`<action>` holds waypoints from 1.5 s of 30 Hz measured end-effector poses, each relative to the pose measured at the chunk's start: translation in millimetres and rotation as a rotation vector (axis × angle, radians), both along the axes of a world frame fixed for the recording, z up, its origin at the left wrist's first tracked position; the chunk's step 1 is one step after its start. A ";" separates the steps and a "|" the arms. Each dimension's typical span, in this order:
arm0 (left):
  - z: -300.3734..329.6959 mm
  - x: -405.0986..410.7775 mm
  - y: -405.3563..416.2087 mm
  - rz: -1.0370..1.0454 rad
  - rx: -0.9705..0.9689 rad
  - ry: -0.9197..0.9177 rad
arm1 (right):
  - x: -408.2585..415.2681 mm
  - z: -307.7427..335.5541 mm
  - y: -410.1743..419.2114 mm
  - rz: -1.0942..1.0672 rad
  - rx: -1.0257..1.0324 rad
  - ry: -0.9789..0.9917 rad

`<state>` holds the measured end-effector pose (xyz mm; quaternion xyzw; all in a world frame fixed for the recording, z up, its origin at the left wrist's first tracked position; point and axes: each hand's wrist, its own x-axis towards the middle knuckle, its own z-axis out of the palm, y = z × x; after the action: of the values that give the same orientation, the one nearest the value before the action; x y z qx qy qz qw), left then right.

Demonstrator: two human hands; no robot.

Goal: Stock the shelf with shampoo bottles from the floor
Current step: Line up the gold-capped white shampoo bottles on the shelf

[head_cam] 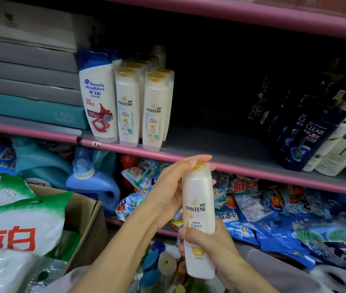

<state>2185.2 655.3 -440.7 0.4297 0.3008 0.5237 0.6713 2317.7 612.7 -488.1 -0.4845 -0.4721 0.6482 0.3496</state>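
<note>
Below the pink shelf (220,163), both hands, left hand (168,193) and right hand (208,244), grip a Pantene bottle (199,210).

On the shelf (220,153) the Pantene bottles (142,106) stand just right of the Head & Shoulders bottle (97,96), the Clear bottles (307,136) well apart at three o'clock, the held bottle (199,218) before them at six o'clock.
</note>
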 end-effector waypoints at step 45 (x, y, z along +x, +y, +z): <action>-16.3 5.2 1.5 0.065 0.075 0.395 | 8.4 71.0 61.0 -0.044 0.353 -0.069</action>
<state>2190.4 656.9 -457.0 0.5389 0.4205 0.4615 0.5655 2326.1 673.7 -417.1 -0.4476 -0.5795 0.5307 0.4268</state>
